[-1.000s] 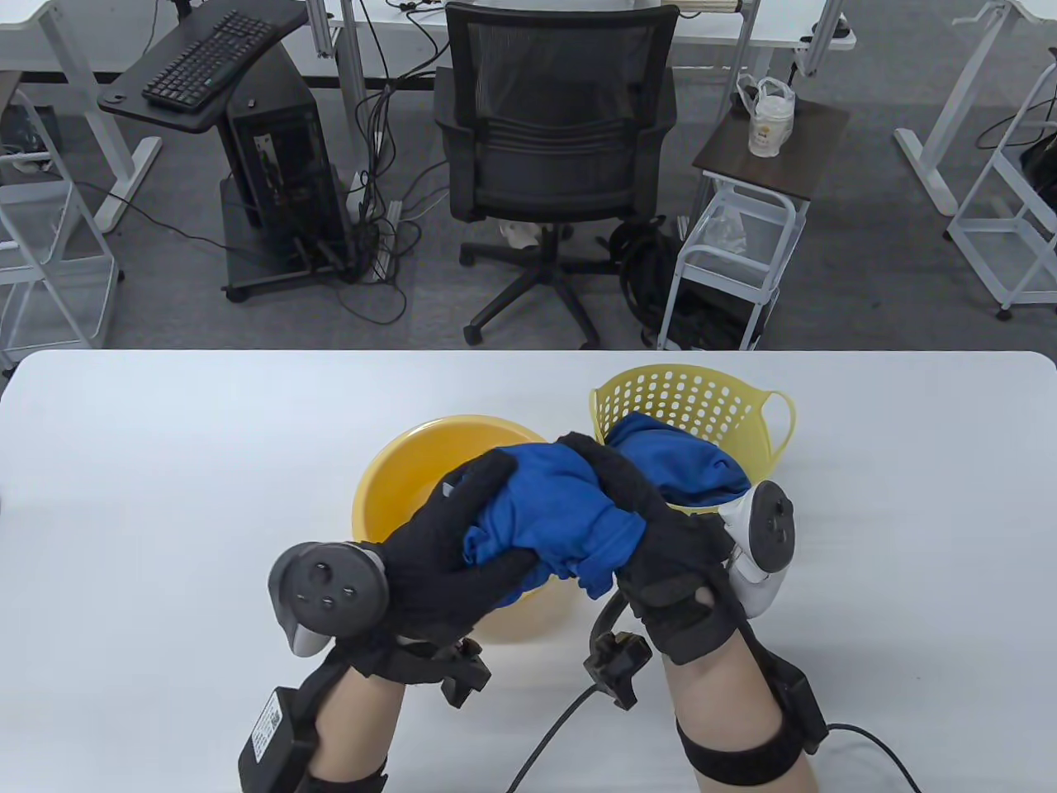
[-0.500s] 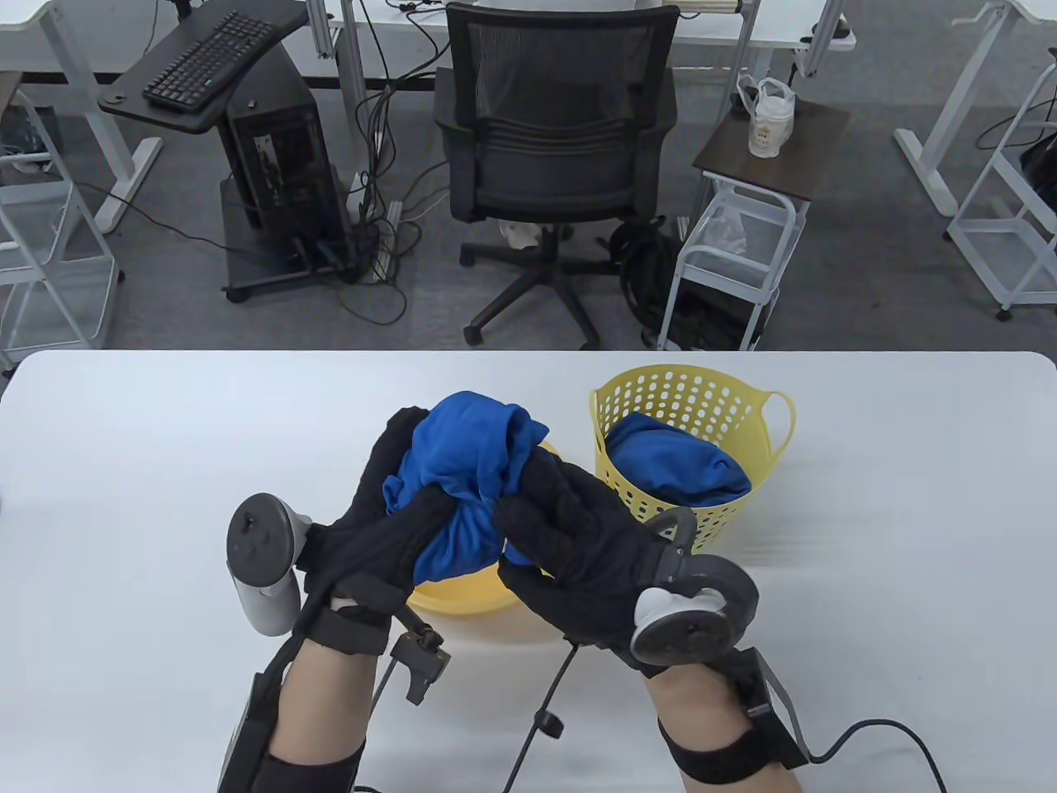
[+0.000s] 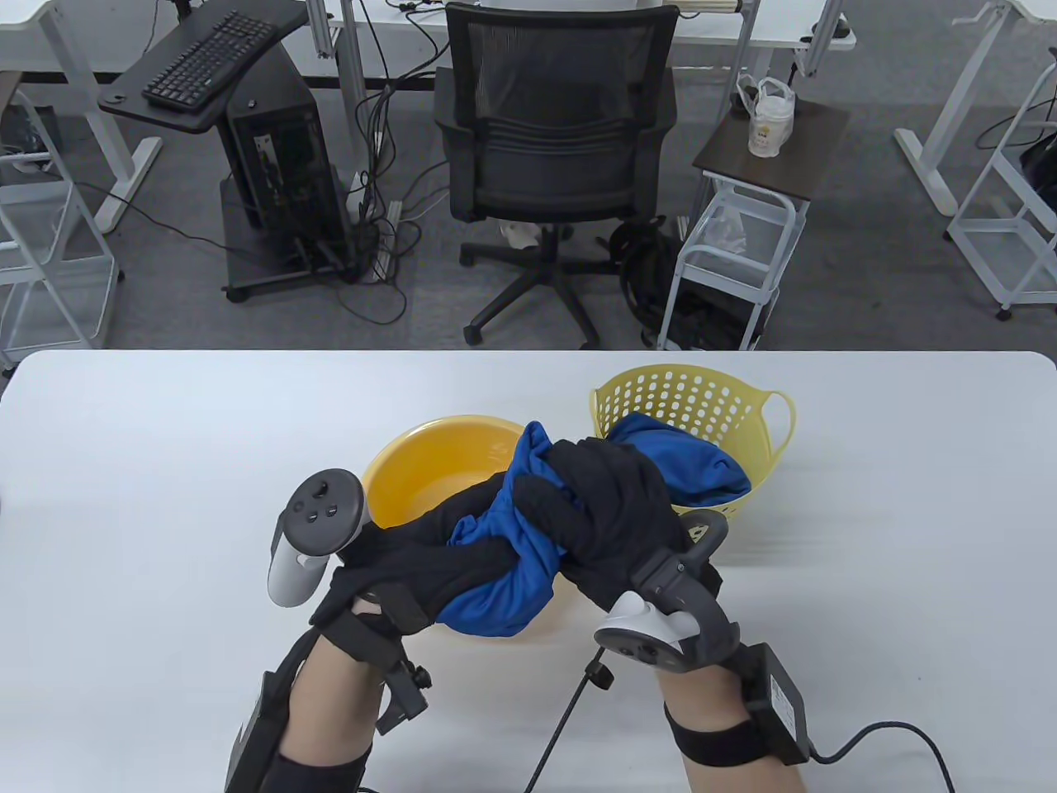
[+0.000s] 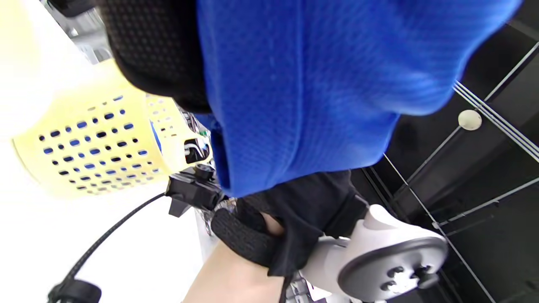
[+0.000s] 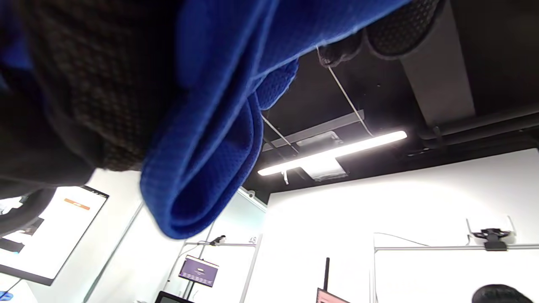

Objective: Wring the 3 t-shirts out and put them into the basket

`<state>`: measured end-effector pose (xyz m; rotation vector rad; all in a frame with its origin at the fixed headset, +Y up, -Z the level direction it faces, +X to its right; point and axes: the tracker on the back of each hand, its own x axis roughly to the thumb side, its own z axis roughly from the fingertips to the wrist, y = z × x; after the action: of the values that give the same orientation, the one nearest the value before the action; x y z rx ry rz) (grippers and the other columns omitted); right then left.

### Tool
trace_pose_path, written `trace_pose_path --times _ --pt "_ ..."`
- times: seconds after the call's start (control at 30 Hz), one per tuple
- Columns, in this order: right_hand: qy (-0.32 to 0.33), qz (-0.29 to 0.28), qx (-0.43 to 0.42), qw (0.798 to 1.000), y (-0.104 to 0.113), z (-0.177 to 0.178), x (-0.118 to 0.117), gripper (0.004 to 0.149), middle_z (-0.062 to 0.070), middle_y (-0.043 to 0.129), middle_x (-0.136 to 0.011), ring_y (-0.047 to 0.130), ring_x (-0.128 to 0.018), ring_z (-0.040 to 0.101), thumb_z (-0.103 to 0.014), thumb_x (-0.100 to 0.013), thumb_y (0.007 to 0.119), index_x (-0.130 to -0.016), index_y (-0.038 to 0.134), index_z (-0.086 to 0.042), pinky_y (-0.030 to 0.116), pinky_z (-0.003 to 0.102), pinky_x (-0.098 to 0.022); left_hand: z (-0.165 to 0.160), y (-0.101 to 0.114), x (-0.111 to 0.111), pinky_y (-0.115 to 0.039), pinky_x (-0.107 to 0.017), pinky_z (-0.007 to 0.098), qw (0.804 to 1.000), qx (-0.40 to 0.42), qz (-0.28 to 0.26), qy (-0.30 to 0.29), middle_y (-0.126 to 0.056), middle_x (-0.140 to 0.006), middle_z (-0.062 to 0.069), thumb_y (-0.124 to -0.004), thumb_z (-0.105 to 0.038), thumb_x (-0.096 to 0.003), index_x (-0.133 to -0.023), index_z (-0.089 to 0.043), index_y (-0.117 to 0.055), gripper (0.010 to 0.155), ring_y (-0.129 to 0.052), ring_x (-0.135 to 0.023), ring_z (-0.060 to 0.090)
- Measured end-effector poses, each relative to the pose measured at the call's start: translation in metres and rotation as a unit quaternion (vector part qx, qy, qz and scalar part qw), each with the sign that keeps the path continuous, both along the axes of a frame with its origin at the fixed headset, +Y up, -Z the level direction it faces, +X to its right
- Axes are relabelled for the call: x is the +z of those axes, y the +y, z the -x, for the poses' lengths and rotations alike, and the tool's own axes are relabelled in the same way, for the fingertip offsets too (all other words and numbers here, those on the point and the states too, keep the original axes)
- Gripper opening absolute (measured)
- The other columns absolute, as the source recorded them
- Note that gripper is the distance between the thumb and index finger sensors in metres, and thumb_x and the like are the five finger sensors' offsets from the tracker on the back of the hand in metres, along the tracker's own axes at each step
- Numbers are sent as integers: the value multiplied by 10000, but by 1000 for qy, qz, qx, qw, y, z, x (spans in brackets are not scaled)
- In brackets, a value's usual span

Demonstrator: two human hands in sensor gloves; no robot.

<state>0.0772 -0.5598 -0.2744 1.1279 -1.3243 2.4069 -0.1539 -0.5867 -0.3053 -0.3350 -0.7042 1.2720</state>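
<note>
A twisted blue t-shirt [image 3: 516, 549] is held above the yellow basin [image 3: 429, 471] by both hands. My left hand [image 3: 429, 557] grips its lower left part, fingers curled round the cloth. My right hand [image 3: 607, 512] grips the upper right part, just in front of the pale yellow perforated basket [image 3: 689, 396]. More blue cloth [image 3: 689, 467] lies inside that basket. The left wrist view shows the blue t-shirt [image 4: 303, 84] close up beside the basket [image 4: 97, 143]. In the right wrist view the t-shirt [image 5: 210, 139] hangs in a fold under the glove.
The white table [image 3: 124, 496] spreads wide on both sides of the basin. A cable [image 3: 561, 719] runs along the table near its front edge between my wrists. Behind the table stand an office chair [image 3: 553, 140] and a small cart [image 3: 743, 248].
Both hands keep turning against each other on the t-shirt. Since half a second ago the bundle has dropped lower and shifted right, and my right hand has rolled over its top.
</note>
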Motion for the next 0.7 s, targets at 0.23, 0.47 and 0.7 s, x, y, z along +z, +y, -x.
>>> trace_pose_path --times 0.23,0.47,0.7 --pt "137 55 -22 989 12 -1 4 1086 228 593 -1089 952 -759 469 -366 -368 1073 -1100 277 -261 743 692 -606 4 3 -2 -856 -494 485 995 48 -15 -90 -657 -1105 195 -871 -563 -606 -1154 -466 -580 628 -910 -733 383" --pt "132 147 -82 977 13 0 1 1003 290 717 -935 966 -278 274 -185 -400 1076 -1105 369 -280 927 431 -162 3 0 -3 -854 -524 467 995 66 -8 -80 -596 -1155 151 -830 -607 -618 -1194 -427 -475 700 -896 -771 359" --pt "-53 98 -122 986 -9 -3 -21 854 230 821 -724 921 -218 250 -216 -434 1052 -1074 486 -225 870 388 -117 -11 -14 -6 -825 -563 473 997 51 -12 52 -467 -1196 215 -749 -739 -608 -1191 -292 -124 965 -855 -823 401"
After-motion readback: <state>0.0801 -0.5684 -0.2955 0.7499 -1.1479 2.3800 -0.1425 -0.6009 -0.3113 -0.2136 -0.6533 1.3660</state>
